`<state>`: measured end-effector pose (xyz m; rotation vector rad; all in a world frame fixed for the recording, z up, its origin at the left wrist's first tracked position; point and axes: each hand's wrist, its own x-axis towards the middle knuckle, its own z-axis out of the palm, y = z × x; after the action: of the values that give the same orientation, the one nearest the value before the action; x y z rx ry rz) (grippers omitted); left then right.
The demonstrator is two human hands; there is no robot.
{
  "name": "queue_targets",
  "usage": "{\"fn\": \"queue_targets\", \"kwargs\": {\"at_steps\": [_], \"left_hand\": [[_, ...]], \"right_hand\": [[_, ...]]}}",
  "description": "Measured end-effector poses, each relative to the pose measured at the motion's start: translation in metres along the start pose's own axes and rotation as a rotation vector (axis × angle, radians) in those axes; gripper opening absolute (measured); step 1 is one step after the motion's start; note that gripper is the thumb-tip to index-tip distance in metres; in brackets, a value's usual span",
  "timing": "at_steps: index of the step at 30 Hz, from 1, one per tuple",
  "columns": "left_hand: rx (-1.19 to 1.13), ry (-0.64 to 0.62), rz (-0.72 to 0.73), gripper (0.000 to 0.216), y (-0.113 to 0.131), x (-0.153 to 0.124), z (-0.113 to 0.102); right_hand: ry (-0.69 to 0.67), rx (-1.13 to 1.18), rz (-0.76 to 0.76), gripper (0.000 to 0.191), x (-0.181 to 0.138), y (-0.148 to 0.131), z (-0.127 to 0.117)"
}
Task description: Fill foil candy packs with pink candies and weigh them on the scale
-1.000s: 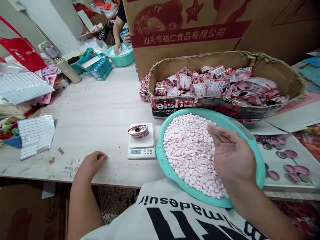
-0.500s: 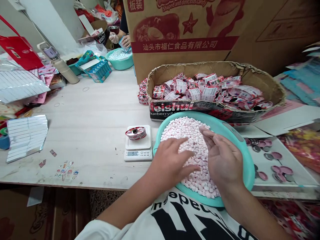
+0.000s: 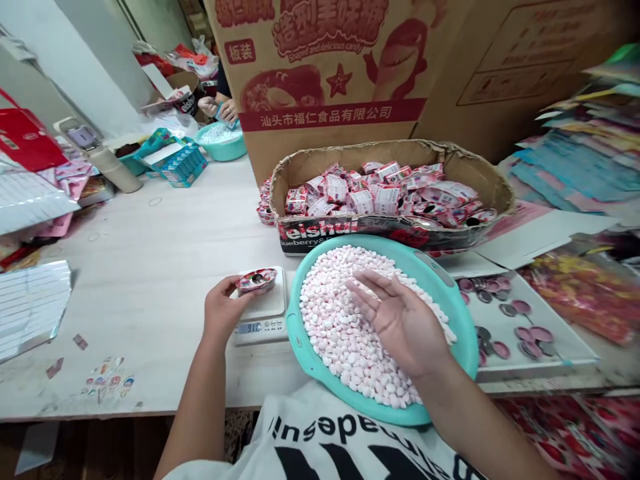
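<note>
My left hand (image 3: 223,305) grips a small oval candy box (image 3: 257,281), red and white with a dark hole in its top, at the white digital scale (image 3: 271,303). Whether the box rests on the scale's plate or is lifted slightly, I cannot tell. The lit display shows digits. To the right, my right hand (image 3: 400,317) is palm up with fingers stretched out, over the pale pink candies (image 3: 333,327) that fill a turquoise basin (image 3: 463,320). No candy shows in that palm.
Behind the basin stands a cut-down carton (image 3: 320,230) of wrapped candy packs. A tall cardboard box (image 3: 320,127) rises behind it. Stacked coloured sheets (image 3: 575,167) lie at right. A co-worker's hands (image 3: 220,110) are at another basin (image 3: 225,150). Small stickers (image 3: 107,380) lie front left.
My left hand has gone left from above the candies to the scale and taken hold of the oval candy box. My right hand has turned palm up over the basin. The view has shifted.
</note>
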<state>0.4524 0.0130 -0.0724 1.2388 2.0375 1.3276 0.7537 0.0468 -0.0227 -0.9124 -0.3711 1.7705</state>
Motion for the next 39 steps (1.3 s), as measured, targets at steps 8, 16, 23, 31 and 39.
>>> {"fn": "queue_targets", "kwargs": {"at_steps": [8,16,23,31,39], "left_hand": [[0.107,-0.156,0.797,0.021,0.107,-0.031,0.042],[0.143,-0.124,0.885,0.023,0.101,-0.032,0.061],[0.015,-0.057,0.476,0.034,0.080,-0.037,0.053],[-0.096,0.138,0.192,0.053,0.036,-0.016,0.023],[0.185,-0.122,0.206,0.039,-0.010,0.007,-0.002]], "right_hand": [[-0.242,0.179,0.275,0.051,-0.008,-0.007,0.007],[-0.174,0.265,0.304,0.049,-0.002,-0.007,0.001],[-0.080,0.222,0.277,0.044,-0.001,-0.007,-0.001],[0.035,-0.239,-0.336,0.040,-0.001,0.003,-0.005],[0.080,-0.553,-0.588,0.048,-0.007,0.006,-0.004]]}}
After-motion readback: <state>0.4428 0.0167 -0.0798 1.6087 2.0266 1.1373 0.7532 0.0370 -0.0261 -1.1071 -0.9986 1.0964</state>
